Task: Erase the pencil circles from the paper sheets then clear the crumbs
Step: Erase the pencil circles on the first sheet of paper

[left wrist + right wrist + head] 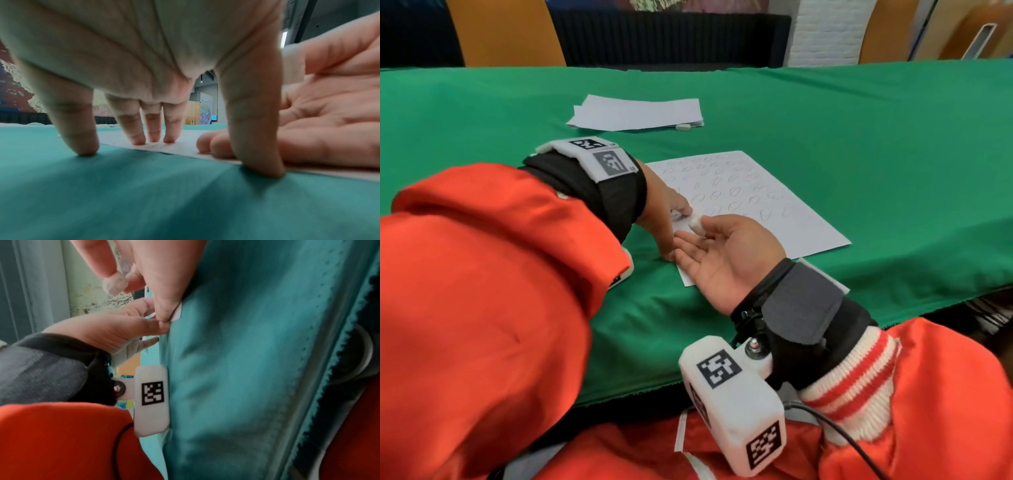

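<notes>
Paper sheet point(756, 205) with pencil circles point(717, 195) lies flat on the green tablecloth point(893, 154), just past the near table edge, at about 12 o'clock from the person. Circles run in rows across most of the sheet; too faint and too many for an exact count.

Count: one working sheet; one stack of paper point(637, 113) farther back at about 11 o'clock, number of sheets in it not readable; two erasers.

Eraser no. 1 point(695, 223): white, worn, pinched between thumb and fingertip of the right hand point(722, 260). That hand is palm up, its other fingers stretched out loosely, lying over the near left corner of the sheet. The right wrist view also shows the eraser point(115, 284) at the fingertips.

Eraser no. 2 point(683, 127): small, pale, on the cloth touching the near right edge of the stack, at about 5 o'clock from the stack's centre.

Left hand point(664, 209): fingers spread and straight, tips pressed down. In the left wrist view three middle fingertips point(153, 138) rest on the sheet's left edge, the outer one on the cloth and the thumb at the sheet's near edge. It grips nothing. The two hands are close together, thumb of the left beside the fingers of the right.

Crumbs: not distinguishable on the sheet at this sharpness.

Containers: none seen.

Both wrists carry white camera blocks point(736, 404) with black-and-white markers; sleeves are orange.
</notes>
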Demonstrator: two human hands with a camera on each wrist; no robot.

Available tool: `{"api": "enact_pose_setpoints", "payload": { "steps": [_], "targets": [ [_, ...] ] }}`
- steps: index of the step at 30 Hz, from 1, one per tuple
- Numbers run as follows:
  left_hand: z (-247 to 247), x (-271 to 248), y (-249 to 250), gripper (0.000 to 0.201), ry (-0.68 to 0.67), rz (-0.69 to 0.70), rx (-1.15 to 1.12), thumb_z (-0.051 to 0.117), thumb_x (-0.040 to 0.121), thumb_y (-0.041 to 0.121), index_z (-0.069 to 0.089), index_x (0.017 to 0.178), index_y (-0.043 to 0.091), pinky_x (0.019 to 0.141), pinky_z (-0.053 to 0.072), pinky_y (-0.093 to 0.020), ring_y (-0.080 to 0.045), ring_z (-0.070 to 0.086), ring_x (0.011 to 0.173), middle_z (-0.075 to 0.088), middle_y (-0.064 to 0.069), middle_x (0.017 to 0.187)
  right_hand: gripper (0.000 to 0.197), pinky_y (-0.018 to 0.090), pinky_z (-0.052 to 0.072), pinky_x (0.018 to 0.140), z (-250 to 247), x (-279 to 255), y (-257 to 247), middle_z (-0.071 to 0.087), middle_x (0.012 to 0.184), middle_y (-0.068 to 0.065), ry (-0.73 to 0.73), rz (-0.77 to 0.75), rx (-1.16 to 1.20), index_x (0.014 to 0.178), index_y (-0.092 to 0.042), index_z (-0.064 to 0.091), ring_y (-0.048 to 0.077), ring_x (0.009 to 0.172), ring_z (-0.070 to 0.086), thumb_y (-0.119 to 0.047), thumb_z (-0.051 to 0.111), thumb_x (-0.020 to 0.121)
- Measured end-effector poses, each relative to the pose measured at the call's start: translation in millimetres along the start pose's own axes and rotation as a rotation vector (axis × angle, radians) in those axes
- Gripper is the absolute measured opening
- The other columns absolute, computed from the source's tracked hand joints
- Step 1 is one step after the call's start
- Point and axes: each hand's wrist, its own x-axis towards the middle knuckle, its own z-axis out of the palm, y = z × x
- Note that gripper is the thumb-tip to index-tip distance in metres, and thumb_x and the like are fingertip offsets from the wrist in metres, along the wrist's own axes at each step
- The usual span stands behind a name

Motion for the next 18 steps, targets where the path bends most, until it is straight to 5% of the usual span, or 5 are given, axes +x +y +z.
{"api": "enact_pose_setpoints", "payload": {
  "steps": [3,6,9,13,18],
  "targets": [
    [0,-1,0,0.084,0.002,-0.019,0.006,0.073,0.081,0.026,0.023,0.148,0.017,0.103,0.028,-0.022,-0.019,0.032,0.135,0.030,-0.004,0.150,0.016,0.036,0.039,0.104,-9,8,-9,0.047,0.133,0.027,0.129,-0.103,-0.121,0.099,-0.002,0.055,0.033,0.127,0.046,-0.003,0.040,0.094],
    [-1,-3,2,0.084,-0.001,-0.020,0.043,0.072,0.082,0.028,0.022,0.149,0.019,0.107,0.027,-0.025,-0.021,0.030,0.137,0.027,-0.004,0.152,0.027,0.037,0.037,0.105,-15,12,-23,0.050,0.134,0.021,0.255,-0.230,-0.116,0.117,0.002,0.054,0.034,0.129,0.044,-0.005,0.044,0.093],
    [-2,-4,3,0.084,0.011,-0.025,0.044,0.072,0.082,0.030,0.022,0.149,0.020,0.104,0.027,-0.024,-0.019,0.030,0.137,0.028,-0.002,0.152,0.021,0.037,0.037,0.103,-13,8,-20,0.054,0.123,0.019,0.134,-0.163,-0.014,0.113,0.001,0.050,0.029,0.123,0.048,-0.005,0.042,0.094],
    [-1,-5,4,0.084,0.017,-0.020,0.039,0.072,0.082,0.028,0.023,0.148,0.016,0.101,0.028,-0.022,-0.017,0.031,0.135,0.029,-0.001,0.151,0.030,0.037,0.036,0.104,-4,6,4,0.047,0.130,0.023,0.077,-0.057,0.019,0.123,0.002,0.044,0.031,0.127,0.045,-0.002,0.037,0.095],
    [-2,-6,3,0.083,0.013,-0.030,0.052,0.072,0.082,0.028,0.023,0.149,0.020,0.103,0.028,-0.024,-0.019,0.030,0.137,0.026,-0.001,0.153,0.038,0.043,0.036,0.107,-13,21,-25,0.044,0.139,0.024,0.333,-0.192,-0.168,0.127,0.008,0.046,0.036,0.130,0.041,-0.008,0.045,0.093]
  ]
}}
